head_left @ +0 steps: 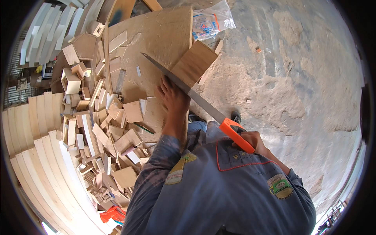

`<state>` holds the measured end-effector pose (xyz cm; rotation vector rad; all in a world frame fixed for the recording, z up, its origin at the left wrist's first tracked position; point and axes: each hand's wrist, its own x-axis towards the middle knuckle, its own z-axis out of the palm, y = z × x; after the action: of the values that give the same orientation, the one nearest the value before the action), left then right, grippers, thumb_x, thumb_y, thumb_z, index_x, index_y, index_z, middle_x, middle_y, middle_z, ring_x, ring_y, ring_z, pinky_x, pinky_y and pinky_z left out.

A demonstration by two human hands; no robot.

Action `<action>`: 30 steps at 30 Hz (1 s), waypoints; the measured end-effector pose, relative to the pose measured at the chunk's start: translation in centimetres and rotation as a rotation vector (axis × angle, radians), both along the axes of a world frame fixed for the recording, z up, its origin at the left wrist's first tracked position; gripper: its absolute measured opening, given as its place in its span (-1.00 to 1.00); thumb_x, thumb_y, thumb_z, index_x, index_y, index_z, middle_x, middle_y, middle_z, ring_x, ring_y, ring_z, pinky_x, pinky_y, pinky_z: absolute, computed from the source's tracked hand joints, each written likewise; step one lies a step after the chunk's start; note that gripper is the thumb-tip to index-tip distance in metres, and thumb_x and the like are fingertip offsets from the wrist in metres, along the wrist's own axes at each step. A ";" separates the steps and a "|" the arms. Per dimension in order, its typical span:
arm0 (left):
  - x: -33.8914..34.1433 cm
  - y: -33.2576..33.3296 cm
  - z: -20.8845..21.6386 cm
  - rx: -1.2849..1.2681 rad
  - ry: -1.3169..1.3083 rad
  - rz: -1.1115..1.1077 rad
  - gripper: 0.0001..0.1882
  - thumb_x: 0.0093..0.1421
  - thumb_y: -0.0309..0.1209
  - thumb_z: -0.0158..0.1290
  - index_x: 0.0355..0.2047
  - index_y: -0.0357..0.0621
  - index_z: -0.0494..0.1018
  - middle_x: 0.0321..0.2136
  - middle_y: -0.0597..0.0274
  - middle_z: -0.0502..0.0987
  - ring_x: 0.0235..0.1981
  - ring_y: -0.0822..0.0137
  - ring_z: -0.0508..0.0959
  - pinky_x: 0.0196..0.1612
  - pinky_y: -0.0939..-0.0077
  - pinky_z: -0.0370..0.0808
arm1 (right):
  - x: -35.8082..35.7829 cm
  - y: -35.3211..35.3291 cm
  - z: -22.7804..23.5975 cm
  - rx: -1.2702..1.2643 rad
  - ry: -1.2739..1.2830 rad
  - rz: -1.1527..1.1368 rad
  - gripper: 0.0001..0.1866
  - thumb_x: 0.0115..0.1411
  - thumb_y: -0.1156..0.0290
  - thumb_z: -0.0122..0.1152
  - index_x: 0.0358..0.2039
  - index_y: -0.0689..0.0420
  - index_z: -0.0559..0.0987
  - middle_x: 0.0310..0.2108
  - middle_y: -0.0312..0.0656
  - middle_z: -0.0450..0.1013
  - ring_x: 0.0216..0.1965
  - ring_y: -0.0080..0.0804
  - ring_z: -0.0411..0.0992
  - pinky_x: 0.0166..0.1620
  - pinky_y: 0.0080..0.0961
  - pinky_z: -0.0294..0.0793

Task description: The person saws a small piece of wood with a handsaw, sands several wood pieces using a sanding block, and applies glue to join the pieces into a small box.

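Observation:
A handsaw (205,105) runs diagonally from my chest up across the edge of a wooden workbench (156,33). My right hand (252,141) is closed round its orange handle, close to my shirt front. Against the blade's far side shows a squarish brown wooden block (194,62), which sticks out past the bench's right edge. Just on the near side of the blade, my left hand (172,94) presses down at the block's end, its fingertips close to the steel. The hand covers what lies under it, and the depth of any cut cannot be seen.
Wood offcuts (125,141) lie heaped left of the bench, with several on its top. Long pale boards (39,168) are stacked at far left. A clear plastic bag (213,21) lies beyond the bench's right edge. Rough concrete floor (282,90) spreads to the right.

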<state>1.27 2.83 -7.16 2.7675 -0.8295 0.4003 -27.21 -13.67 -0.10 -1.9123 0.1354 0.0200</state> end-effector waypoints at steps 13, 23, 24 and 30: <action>-0.3 -0.1 0.3 0.035 0.172 0.009 -0.20 0.19 -0.18 -0.02 0.31 -0.42 -0.01 0.34 -0.29 0.01 0.41 -0.17 -0.07 0.29 -0.39 -0.17 | 0.3 -2.5 1.1 0.123 -0.006 0.109 -0.82 0.04 0.32 0.28 -0.40 0.15 0.60 -0.55 -0.09 0.39 -0.49 -0.07 0.44 -0.41 -0.29 0.42; -0.2 0.0 0.2 0.030 0.144 0.003 -0.18 0.18 -0.18 0.01 0.29 -0.48 -0.01 0.33 -0.33 0.02 0.39 -0.24 -0.06 0.28 -0.43 -0.16 | 0.6 -2.4 -0.1 0.149 0.039 0.071 -0.80 0.03 0.30 0.27 -0.44 0.17 0.56 -0.51 -0.06 0.43 -0.44 -0.06 0.46 -0.36 -0.29 0.43; -0.3 0.1 0.3 0.034 0.160 -0.009 -0.17 0.18 -0.17 0.01 0.29 -0.47 -0.01 0.33 -0.33 0.02 0.39 -0.25 -0.06 0.28 -0.43 -0.16 | 0.5 -2.1 -0.9 0.132 0.030 0.077 -0.80 0.04 0.30 0.27 -0.45 0.18 0.55 -0.51 -0.06 0.43 -0.44 -0.06 0.46 -0.36 -0.29 0.43; -0.1 0.2 -0.4 0.019 0.116 -0.033 -0.14 0.16 -0.14 0.03 0.29 -0.45 -0.03 0.33 -0.34 0.01 0.39 -0.26 -0.05 0.26 -0.46 -0.14 | 3.2 -1.6 0.7 0.019 0.040 0.049 -0.78 -0.03 0.29 0.30 -0.47 0.17 0.54 -0.52 -0.06 0.42 -0.47 -0.04 0.44 -0.38 -0.27 0.42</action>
<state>1.14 3.05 -7.54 2.7596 -0.8532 0.2245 -24.06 -15.31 0.59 -1.8970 0.1155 0.0924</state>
